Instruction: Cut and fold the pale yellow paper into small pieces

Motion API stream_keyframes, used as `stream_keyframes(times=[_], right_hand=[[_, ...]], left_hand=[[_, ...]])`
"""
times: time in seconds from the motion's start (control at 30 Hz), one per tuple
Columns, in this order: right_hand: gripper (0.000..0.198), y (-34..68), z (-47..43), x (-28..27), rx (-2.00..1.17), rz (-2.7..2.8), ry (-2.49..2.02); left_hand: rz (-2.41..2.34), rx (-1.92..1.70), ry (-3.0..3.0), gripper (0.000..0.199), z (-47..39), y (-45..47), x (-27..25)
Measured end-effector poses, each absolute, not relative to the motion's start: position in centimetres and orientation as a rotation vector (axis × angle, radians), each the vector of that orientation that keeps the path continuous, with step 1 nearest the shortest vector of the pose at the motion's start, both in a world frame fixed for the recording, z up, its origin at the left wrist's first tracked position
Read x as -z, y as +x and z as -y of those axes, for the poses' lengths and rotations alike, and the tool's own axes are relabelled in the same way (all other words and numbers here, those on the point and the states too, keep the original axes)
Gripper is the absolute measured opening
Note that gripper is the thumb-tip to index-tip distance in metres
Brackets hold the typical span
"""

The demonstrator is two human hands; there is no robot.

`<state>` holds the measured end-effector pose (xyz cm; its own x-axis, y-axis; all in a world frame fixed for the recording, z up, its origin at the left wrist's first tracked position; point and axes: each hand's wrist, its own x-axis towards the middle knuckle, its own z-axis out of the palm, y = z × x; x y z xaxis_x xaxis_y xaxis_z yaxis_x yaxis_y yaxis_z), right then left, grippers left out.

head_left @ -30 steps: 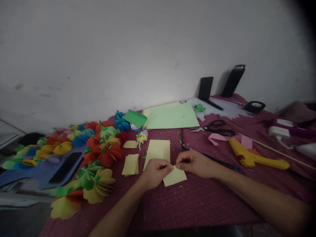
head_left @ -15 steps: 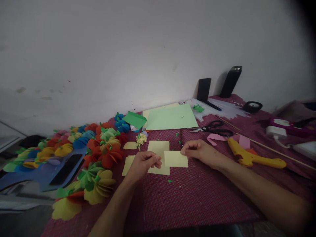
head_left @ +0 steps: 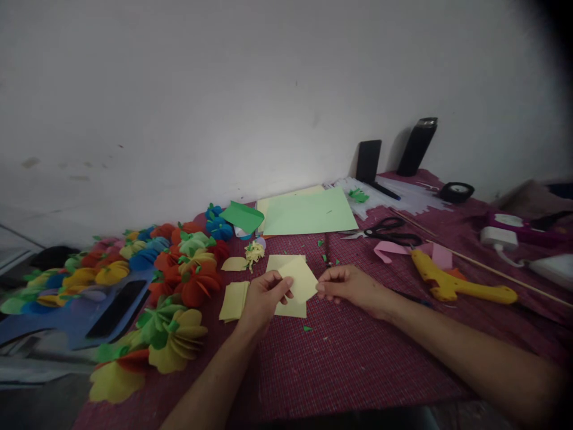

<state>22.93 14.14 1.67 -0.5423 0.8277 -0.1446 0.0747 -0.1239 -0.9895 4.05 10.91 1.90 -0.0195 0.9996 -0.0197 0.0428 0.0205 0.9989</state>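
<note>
A small paper piece [head_left: 301, 278] of pale yellow colour is hanging between the two hands, above the tabletop [head_left: 340, 370] and in front of a larger yellow sheet [head_left: 293, 308]. It is looking flat and matte, with straight edges and clear corners, and it is standing tilted, so that one corner is pointing to the right. The left hand [head_left: 263, 298] is pinching its left side between the thumb and the fingers, which are covering that edge. The right hand [head_left: 353, 291] is pinching the right corner with the tips of thumb and forefinger, while its other fingers are curling inward.

The larger sheet is lying flat on the cloth, which is showing a fine checked weave of dark red. Just beside the left hand, a stack of yellow cards [head_left: 233, 300] is resting, its edges not quite even. Behind it a piece with a rounded top [head_left: 234, 264] is lying, next to a tuft of thin curly paper strips [head_left: 255, 252].

At the left, many paper flowers [head_left: 199, 280] are crowding together, their layered, rounded petals showing red, yellow, blue and green. A smooth pale green sheet [head_left: 308, 212] is lying near the wall. On the right, black-handled scissors [head_left: 387, 230] and a yellow plastic glue gun [head_left: 456, 289] are resting near a pink paper strip [head_left: 441, 257].
</note>
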Motion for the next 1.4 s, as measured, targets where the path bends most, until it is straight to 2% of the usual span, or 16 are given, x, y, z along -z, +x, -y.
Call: stream_keyframes(times=[0.4,0.7,1.23,1.3,1.4], right_hand=[[0.024,23.1,-14.2,-1.7,-1.854,1.464,-0.989],[0.022,23.1,-14.0,-2.1,-1.998,1.338,-0.951],[0.024,22.8,-14.1,-1.4,-1.734,1.667,-1.009],[0.025,22.8,-14.1,-1.4,-1.731,1.658,-1.023],[0.024,22.8,-14.1,-1.3,-1.737,1.656,-1.002]], left_hand=[[-1.085,-1.138,1.197,0.014,-10.5,4.0,-2.3],[-1.076,-1.122,1.167,0.019,-10.5,4.2,-2.4],[-1.317,-1.096,1.352,0.021,-10.8,3.8,-2.0],[-1.353,-1.149,1.374,0.024,-10.5,2.7,-2.6],[-1.625,-1.236,1.463,0.041,-9.5,0.0,-3.6]])
